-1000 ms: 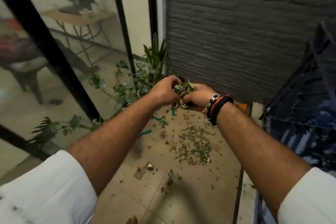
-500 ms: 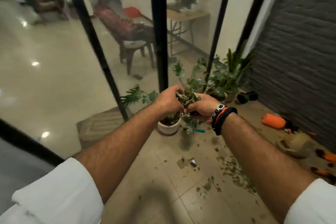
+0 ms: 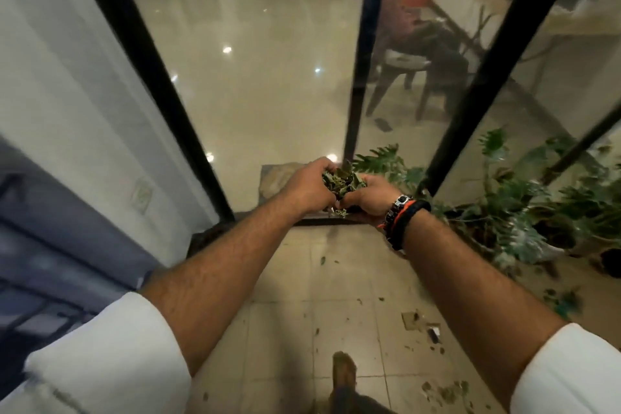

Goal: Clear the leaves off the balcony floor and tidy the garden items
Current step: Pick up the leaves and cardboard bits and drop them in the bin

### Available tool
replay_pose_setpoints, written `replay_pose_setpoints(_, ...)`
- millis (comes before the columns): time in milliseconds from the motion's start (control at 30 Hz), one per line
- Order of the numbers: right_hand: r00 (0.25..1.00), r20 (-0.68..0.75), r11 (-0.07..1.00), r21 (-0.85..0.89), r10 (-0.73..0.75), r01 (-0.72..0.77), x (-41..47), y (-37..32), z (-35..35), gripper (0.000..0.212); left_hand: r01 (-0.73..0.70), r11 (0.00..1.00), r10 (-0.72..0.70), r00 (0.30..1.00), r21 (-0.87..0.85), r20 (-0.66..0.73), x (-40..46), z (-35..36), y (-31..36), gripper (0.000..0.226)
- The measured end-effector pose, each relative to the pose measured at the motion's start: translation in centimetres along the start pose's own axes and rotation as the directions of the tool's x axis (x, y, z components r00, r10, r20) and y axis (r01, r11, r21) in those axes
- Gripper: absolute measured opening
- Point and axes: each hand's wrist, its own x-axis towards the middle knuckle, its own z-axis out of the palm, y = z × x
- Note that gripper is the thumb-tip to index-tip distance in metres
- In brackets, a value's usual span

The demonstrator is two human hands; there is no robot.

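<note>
Both forearms reach straight out ahead, bare from the rolled white sleeves (image 3: pixel 111 356) down to the wrists, and meet in front of the body. The left hand (image 3: pixel 311 183) curls in from the left with its knuckles up, the right hand (image 3: pixel 371 197) cups from the other side with its palm turned inward, and the two press together around a clump of leaves (image 3: pixel 341 180). Dark and orange bracelets (image 3: pixel 401 220) ring the right wrist, and a foot (image 3: pixel 344 371) shows low between the arms.

Dry crinkled leaves (image 3: pixel 339 182); matt tiled balcony floor (image 3: pixel 339 279), glossy indoor floor (image 3: pixel 268 60)
</note>
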Motion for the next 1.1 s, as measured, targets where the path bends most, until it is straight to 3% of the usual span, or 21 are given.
replay_pose_setpoints(133,0.993,0.116,0.99,-0.139,0.011,0.005,5.7,-0.7,4.3,0.035,0.105,0.994,-0.105,0.982,-0.009,-0.154,1.5,-2.5,-4.5,0.065)
replay_pose_setpoints(367,0.964,0.265,0.951,-0.304,0.034,0.05,15.9,0.0,12.4,0.027,0.274,0.959,-0.282,0.918,-0.07,-0.279,5.7,-5.2,-14.6,0.047)
replay_pose_setpoints(500,0.93,0.346,0.938,-0.345,0.12,0.008,23.4,3.6,17.6,0.026,0.35,0.925,-0.38,0.872,-0.15,-0.308,8.7,-5.6,-23.3,0.046)
replay_pose_setpoints(733,0.891,0.42,0.875,-0.48,0.173,0.057,37.8,14.4,27.4,0.026,0.446,0.873,-0.488,0.79,-0.199,-0.371,14.7,-3.4,-41.6,0.037)
replay_pose_setpoints(900,0.891,0.436,0.866,-0.488,0.131,0.111,46.6,20.4,33.0,0.03,0.473,0.858,-0.511,0.752,-0.201,-0.416,19.8,-2.3,-53.6,0.041)
replay_pose_setpoints(1100,0.898,0.426,0.856,-0.499,0.111,0.131,53.1,26.1,37.2,0.031,0.422,0.896,-0.437,0.782,-0.138,-0.444,23.4,0.1,-64.0,0.044)
